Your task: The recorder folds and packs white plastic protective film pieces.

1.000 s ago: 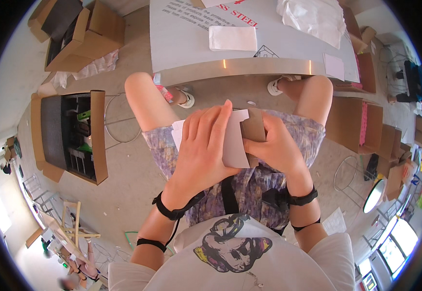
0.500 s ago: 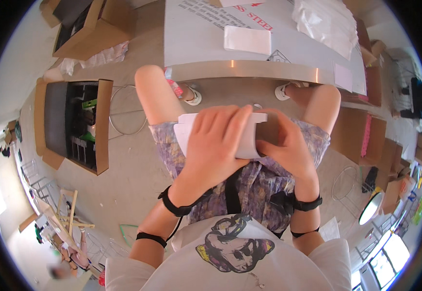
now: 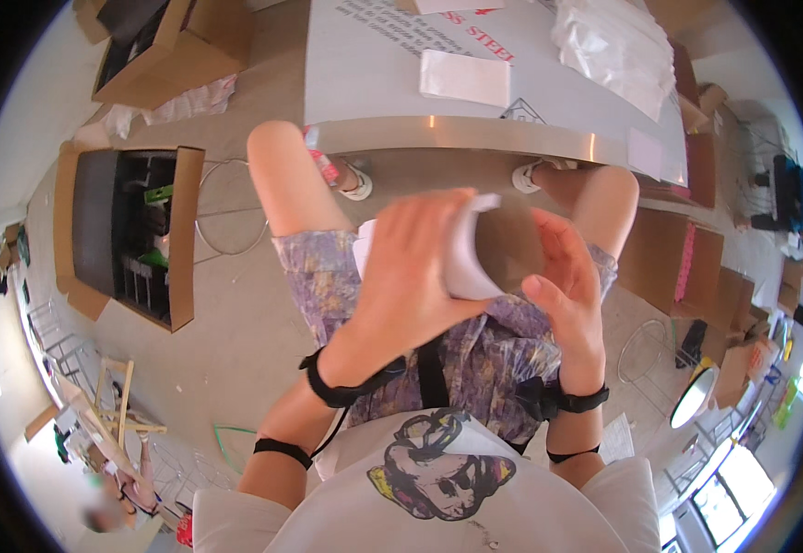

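Above my lap, my left hand (image 3: 409,263) is wrapped around a small white carton (image 3: 468,249) of thin card. The carton's card is curved, and its brown inner face (image 3: 509,241) shows toward the right. At that side my right hand (image 3: 569,281) has its fingers and thumb apart, curved around the brown face; whether the fingertips touch the card I cannot tell. A flap of the white card sticks out at the top, and another part shows left of my left hand. My left palm and fingers hide much of the carton.
Ahead stands a film-covered metal table (image 3: 365,83) with a flat white carton (image 3: 466,78) and clear plastic bags (image 3: 615,51). An open cardboard box (image 3: 185,240) with black dividers stands on the floor at left. More cardboard boxes (image 3: 664,253) stand at right. Another person (image 3: 129,488) is far left.
The carton has tilted, so more of its brown inner face shows. My right thumb has come off the card, and the right fingers have spread. My left hand still holds on.
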Action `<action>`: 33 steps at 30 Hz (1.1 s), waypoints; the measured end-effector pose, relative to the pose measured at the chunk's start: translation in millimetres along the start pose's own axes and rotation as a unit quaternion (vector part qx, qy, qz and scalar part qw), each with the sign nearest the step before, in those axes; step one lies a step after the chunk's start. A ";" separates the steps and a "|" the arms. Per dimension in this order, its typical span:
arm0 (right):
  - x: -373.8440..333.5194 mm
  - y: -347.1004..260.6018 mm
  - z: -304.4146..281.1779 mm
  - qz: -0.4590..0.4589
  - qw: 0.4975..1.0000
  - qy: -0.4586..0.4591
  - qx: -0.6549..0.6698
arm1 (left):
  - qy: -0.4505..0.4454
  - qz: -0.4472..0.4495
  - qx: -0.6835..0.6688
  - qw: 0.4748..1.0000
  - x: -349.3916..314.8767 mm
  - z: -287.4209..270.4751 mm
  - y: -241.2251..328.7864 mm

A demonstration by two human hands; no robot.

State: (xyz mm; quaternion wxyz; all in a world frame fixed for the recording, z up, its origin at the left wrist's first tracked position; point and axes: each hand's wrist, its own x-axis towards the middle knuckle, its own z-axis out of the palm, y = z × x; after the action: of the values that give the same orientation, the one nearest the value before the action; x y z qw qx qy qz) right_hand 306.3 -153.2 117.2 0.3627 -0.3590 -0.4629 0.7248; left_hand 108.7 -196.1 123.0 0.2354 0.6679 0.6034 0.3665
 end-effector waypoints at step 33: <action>-3.1 -12.6 35.6 -0.026 0.997 -0.043 -0.061 | 0.066 0.031 -0.017 0.997 -5.2 -3.8 -6.6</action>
State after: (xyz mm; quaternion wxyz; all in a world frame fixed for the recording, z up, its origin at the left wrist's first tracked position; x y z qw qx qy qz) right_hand 279.7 -166.6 140.6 0.3388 -0.3368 -0.5302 0.7005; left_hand 101.5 -200.6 119.2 0.1950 0.6564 0.5904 0.4272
